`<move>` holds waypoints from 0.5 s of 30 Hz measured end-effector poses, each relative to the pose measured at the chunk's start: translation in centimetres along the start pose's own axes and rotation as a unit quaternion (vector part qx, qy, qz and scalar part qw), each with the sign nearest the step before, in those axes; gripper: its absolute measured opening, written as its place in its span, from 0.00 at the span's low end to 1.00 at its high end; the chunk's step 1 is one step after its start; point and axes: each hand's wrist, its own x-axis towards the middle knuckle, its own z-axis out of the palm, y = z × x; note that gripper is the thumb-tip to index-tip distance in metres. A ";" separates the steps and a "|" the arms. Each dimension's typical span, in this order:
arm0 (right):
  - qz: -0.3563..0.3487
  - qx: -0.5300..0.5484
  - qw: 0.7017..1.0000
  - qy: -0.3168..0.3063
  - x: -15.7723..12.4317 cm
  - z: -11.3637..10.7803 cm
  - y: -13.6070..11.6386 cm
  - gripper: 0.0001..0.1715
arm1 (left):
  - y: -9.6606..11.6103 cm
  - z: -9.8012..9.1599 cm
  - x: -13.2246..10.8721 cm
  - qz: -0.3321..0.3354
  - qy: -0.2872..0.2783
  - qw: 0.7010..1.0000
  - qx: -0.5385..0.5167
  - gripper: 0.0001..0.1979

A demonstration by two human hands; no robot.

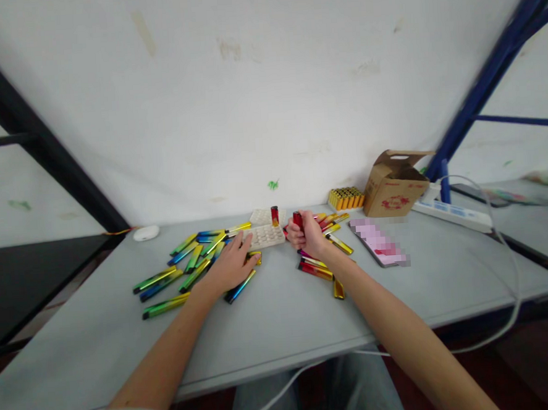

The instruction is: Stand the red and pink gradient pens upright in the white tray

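My left hand lies flat on the grey table with fingers stretched out, its fingertips at the near edge of a white tray with rows of holes. Green, blue and yellow stick-shaped devices are scattered under and left of it. My right hand is closed round a red stick device, held upright. Red and yellow sticks lie below and beside that hand. One red stick stands upright in a second white tray behind.
A brown cardboard box and a block of orange sticks stand at the back right. A white power strip with a trailing cable, a pink phone-like item and a small white object also lie on the table.
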 end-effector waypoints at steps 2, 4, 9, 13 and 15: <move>0.002 -0.003 1.000 0.010 0.0 0.0 0.0 0.25 | 0.0 -0.1 0.0 0.001 0.002 1.000 -0.001 0.34; 0.003 -0.003 1.000 0.018 0.1 0.0 0.1 0.25 | 0.0 -0.1 -0.1 0.003 0.006 1.000 -0.003 0.34; 0.001 -0.001 1.000 0.002 0.1 -0.3 0.5 0.25 | 0.0 -0.1 -0.1 0.003 0.009 1.000 -0.006 0.34; -0.001 -0.009 1.000 -0.003 0.1 -0.5 0.8 0.24 | 0.0 -0.1 -0.1 0.002 0.012 1.000 -0.005 0.34; -0.007 -0.018 1.000 -0.010 0.1 -0.5 0.9 0.24 | 0.0 0.0 -0.1 0.005 0.016 1.000 -0.006 0.33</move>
